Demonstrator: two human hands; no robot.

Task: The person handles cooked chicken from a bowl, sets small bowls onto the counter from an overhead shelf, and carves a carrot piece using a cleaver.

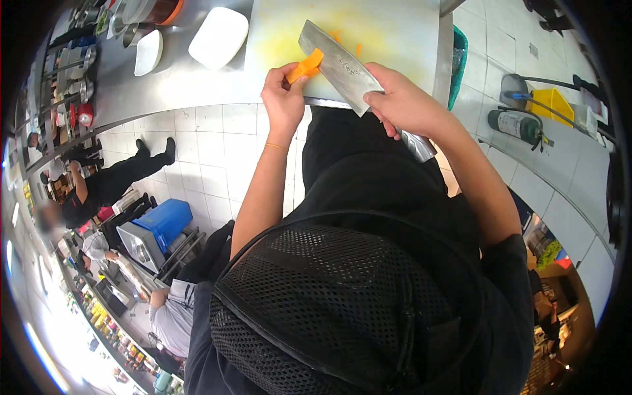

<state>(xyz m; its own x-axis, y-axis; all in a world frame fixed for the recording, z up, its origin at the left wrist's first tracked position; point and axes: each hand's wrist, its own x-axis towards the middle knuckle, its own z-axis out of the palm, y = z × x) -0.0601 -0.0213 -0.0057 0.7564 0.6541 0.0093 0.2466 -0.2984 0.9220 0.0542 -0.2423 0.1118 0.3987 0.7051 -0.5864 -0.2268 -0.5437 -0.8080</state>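
Left hand [284,95] pinched orange vegetable piece [305,66], right hand [409,104] gripped cleaver [339,64] over cutting board [276,29], likely mid-cut; next stroke needed fingertip clearance.

Commercial kitchen: steel counter [178,80], cutting board [401,36], tiled floor [207,141], shelved bottles [115,326], several workers [108,187].

White tiles are covering the floor [197,128], and a steel counter [164,89] is running along the top left. A blue bin [172,220] is sitting beyond it; a green fire extinguisher [517,125] is lying sideways in view near a yellow container [552,106]. Bright lights are glaring at lower left.
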